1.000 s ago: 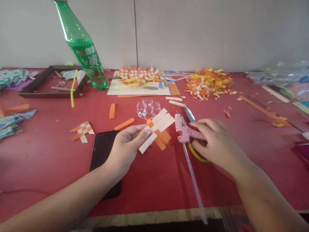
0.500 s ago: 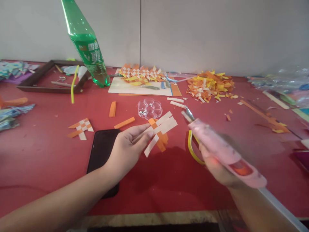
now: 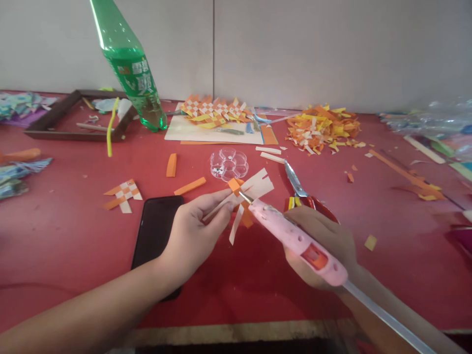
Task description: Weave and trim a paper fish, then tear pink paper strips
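My left hand (image 3: 201, 223) pinches a piece of woven paper strips (image 3: 258, 186), cream and orange, between thumb and fingers above the red table. A pink hot glue gun (image 3: 291, 233), with a clear glue stick (image 3: 387, 317) sticking out of its back end, is gripped in my right hand (image 3: 324, 241). Its metal nozzle touches or hovers just over the woven strips; I cannot tell which. Beside my right hand lie red-handled scissors (image 3: 295, 179), partly hidden by it. A black phone (image 3: 157, 231) lies under my left wrist.
A finished-looking woven paper fish (image 3: 125, 192) lies left of the phone. Orange strips (image 3: 190, 186) and a clear flower-shaped palette (image 3: 229, 165) sit ahead. Farther back are a green bottle (image 3: 132, 78), a dark frame (image 3: 47, 129), stacked woven fish (image 3: 214, 110) and a heap of paper scraps (image 3: 322, 128).
My right hand has brought the glue gun leftward, its nozzle now at the woven strips. The scissors show more plainly. My left hand has stayed nearly in place, the strips tilting slightly.
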Available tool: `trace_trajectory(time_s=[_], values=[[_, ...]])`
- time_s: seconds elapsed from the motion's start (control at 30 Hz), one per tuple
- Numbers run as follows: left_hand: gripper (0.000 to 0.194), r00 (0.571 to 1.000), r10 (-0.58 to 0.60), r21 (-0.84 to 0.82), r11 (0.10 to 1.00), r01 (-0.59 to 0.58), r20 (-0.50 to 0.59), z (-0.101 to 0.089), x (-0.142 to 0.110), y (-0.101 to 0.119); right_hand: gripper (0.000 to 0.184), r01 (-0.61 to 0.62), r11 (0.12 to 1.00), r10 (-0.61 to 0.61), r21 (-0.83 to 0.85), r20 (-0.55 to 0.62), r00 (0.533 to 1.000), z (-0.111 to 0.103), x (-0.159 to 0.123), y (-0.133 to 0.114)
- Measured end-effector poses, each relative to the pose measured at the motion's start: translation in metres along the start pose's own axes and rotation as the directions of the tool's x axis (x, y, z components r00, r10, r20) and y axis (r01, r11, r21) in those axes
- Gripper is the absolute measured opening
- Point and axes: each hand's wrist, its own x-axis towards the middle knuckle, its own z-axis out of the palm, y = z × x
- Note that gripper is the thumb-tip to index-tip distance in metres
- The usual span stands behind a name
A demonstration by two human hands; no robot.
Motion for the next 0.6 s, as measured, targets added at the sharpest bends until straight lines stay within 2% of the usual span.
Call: trace_trajectory(time_s=[0.07, 0.2, 0.4, 0.6], values=[[0.018, 1.000, 0.029, 0.017, 0.999, -0.029, -0.001, 0.0000, -0.0001, 0.0003, 0.019, 0.034, 0.999, -0.034, -0.022, 0.010, 0.999, -0.0010, 0.0018, -0.0014], [0.019, 0.997, 0.068, 0.032, 0.997, -0.068, 0.021, 0.0004, 0.0006, 0.0000, 0.013, -0.025, 1.000, 0.025, -0.011, 0.029, 0.999, -0.0019, 0.0045, -0.0041], [0.019, 0.999, 0.048, 0.070, 0.996, -0.047, -0.005, 0.0002, -0.0010, -0.0008, 0.017, 0.005, 1.000, -0.006, -0.025, -0.012, 1.000, -0.0020, 0.0083, -0.0037], [0.020, 1.000, 0.031, 0.128, 0.991, -0.031, -0.002, -0.0015, -0.0032, -0.0002, 0.021, -0.085, 0.995, 0.085, -0.047, 0.003, 0.996, -0.0022, 0.0034, -0.0048]])
